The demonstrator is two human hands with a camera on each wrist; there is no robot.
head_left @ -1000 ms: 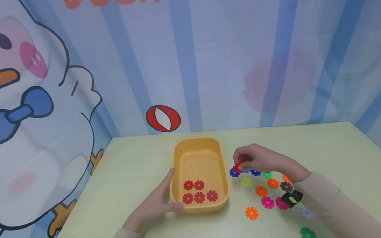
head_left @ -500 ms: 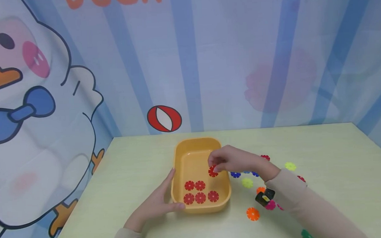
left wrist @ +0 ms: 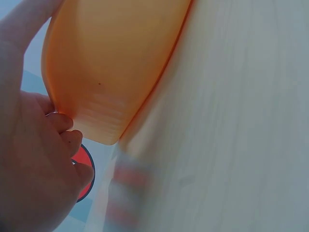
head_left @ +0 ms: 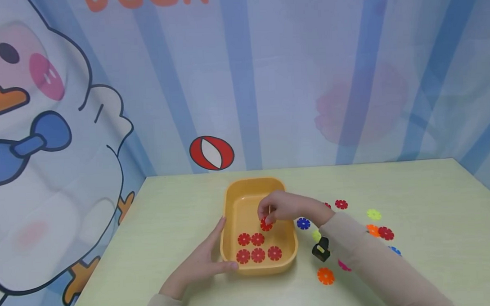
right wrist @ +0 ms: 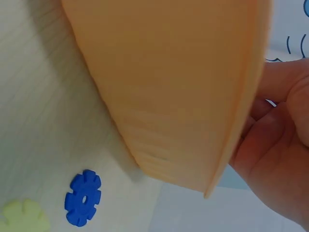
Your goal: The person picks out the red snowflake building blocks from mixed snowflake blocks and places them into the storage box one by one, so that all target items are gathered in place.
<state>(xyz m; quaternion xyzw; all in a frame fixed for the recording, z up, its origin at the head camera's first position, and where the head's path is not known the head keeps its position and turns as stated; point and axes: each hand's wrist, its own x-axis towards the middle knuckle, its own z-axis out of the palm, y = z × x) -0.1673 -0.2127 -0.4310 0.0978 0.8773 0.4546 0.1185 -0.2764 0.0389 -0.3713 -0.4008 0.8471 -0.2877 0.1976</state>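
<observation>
An orange tub (head_left: 230, 205) stands on the pale green table (head_left: 178, 205) with several red snowflake discs (head_left: 258, 254) lying flat inside. My right hand (head_left: 271, 210) reaches over the tub's right rim and pinches another red disc (head_left: 265, 225) just above the tub floor. My left hand (head_left: 204, 260) rests against the tub's front left corner, thumb along the front wall, fingers up the left side. In the left wrist view the left hand (left wrist: 34, 159) touches the tub (left wrist: 111, 63); in the right wrist view the right hand (right wrist: 277, 140) curls behind the tub wall (right wrist: 178, 92).
Loose discs lie on the table right of the tub: blue (head_left: 303, 223), red (head_left: 341, 204), yellow-green (head_left: 373, 214), another red (head_left: 385, 233), orange (head_left: 325, 276). A blue disc (right wrist: 83, 197) shows beside the tub in the right wrist view. A cartoon backdrop rises behind the table.
My right hand carried the red disc from the pile leftwards over the tub rim and lowered it inside. The left hand stayed on the tub.
</observation>
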